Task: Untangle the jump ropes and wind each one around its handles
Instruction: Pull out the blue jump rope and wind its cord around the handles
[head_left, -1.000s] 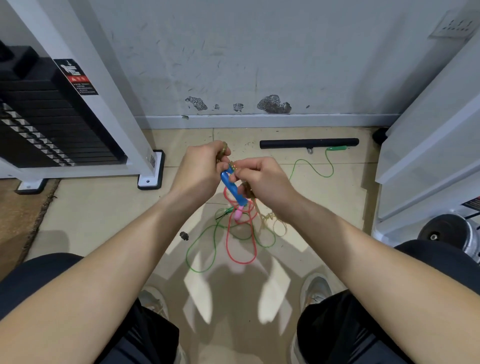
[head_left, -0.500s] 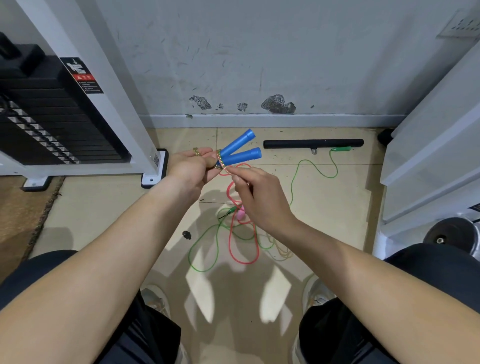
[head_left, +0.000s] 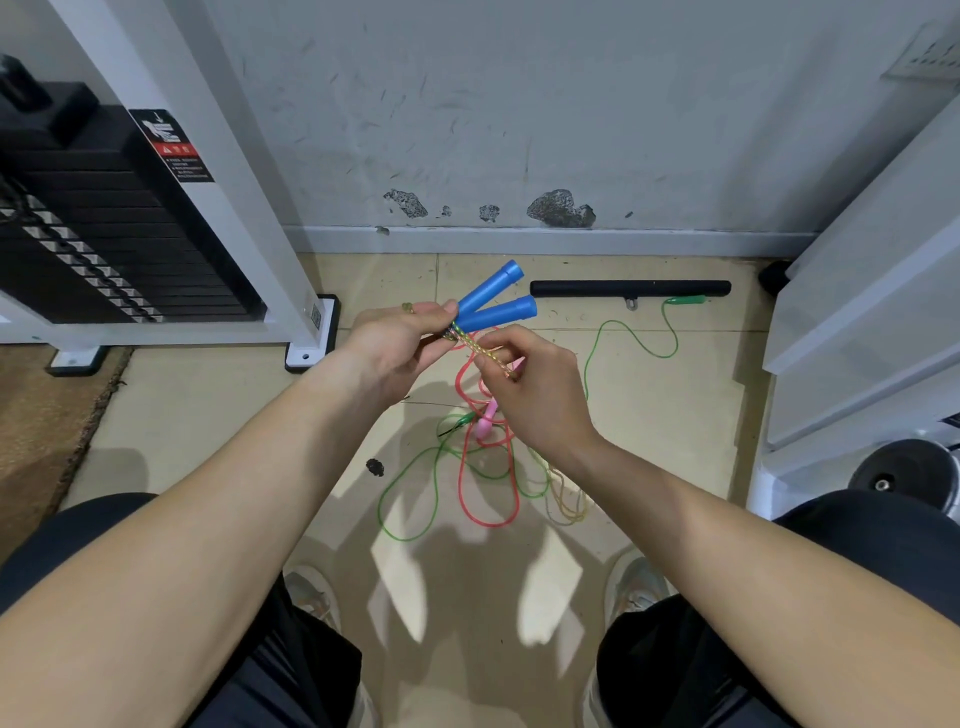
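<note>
gripping two blue handles (head_left: 493, 306) together, the left hand (head_left: 400, 340) holds them up; right hand (head_left: 524, 384) fingers (head_left: 485, 349) pinch the braided rope (head_left: 480, 349) just below.

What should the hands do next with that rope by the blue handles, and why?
Probably the right hand carries the braided rope once round the blue handles, since the left hand grips both together and the rope is pinched taut beside them.
</note>
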